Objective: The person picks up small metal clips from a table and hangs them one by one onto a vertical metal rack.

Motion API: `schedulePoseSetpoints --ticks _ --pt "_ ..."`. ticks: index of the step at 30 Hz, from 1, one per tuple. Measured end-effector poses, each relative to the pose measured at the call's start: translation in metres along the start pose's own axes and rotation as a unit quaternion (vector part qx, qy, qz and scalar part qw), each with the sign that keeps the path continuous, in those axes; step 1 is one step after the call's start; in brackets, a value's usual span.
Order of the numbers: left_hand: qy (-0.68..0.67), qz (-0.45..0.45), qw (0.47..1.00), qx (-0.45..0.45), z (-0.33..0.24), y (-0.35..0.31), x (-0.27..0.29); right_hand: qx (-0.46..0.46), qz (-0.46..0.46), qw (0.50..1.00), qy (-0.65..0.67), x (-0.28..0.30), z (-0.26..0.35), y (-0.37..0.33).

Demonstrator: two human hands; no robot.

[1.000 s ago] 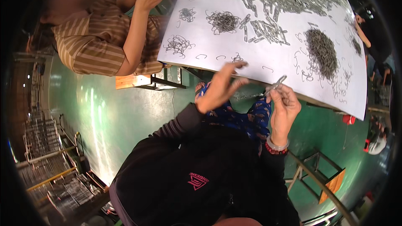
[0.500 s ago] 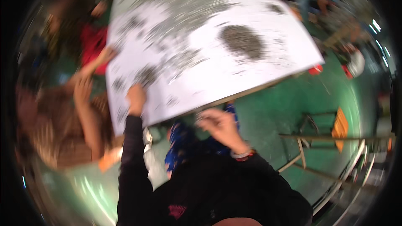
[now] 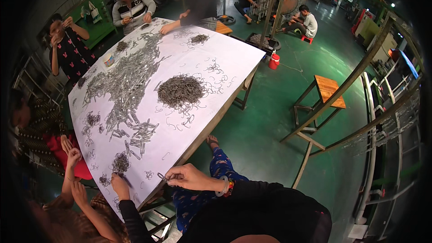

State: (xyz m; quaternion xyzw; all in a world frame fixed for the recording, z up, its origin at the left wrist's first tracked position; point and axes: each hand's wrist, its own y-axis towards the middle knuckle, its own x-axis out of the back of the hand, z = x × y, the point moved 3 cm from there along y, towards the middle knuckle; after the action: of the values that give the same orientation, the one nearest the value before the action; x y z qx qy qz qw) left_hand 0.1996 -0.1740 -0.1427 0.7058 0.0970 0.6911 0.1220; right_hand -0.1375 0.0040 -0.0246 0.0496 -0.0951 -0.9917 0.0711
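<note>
Between the thumb and fingers of my right hand [image 3: 191, 177] is a small metal clip [image 3: 162, 177], just over the table's near edge. My left hand [image 3: 120, 186] reaches the near left corner, its closed fingertips at the edge of a small pile of dark wire hooks [image 3: 120, 163]; what they hold, if anything, is hidden. A smaller cluster of wire hooks [image 3: 104, 180] lies left of it. Farther up the white tabletop [image 3: 180, 58] are a large mound of dark wire hooks [image 3: 181, 91] and a long spread of silver metal clips [image 3: 128, 76].
Co-workers sit along the left and far sides; a co-worker's hands [image 3: 76, 171] are close to my left hand. A paper cup [image 3: 108, 59] stands on the far left of the table. To the right are a wooden stool [image 3: 328, 91], a wooden frame [image 3: 351, 94] and a red jug [image 3: 274, 61].
My view has swung toward the right and steadied from a blur. My left hand now appears lower in view, at the small pile of hooks; my right hand still holds a small piece.
</note>
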Motion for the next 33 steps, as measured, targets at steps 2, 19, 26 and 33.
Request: schedulePoseSetpoints --ticks 2,19,26,33 --pt "0.006 0.045 0.999 -0.003 0.017 0.019 0.004 0.006 -0.002 1.0 -0.02 0.002 0.003 -0.002" --pt "-0.628 0.159 0.762 -0.001 -0.178 -0.032 0.164 -0.029 -0.096 0.993 -0.066 0.02 -0.002 -0.01" --pt "-0.689 0.248 0.679 -0.042 -0.202 -0.08 0.176 -0.044 -0.153 0.985 -0.069 0.007 -0.019 -0.01" --pt "-0.68 0.196 0.706 -0.021 -0.208 -0.082 0.165 -0.019 -0.175 0.974 -0.141 0.004 -0.017 -0.005"
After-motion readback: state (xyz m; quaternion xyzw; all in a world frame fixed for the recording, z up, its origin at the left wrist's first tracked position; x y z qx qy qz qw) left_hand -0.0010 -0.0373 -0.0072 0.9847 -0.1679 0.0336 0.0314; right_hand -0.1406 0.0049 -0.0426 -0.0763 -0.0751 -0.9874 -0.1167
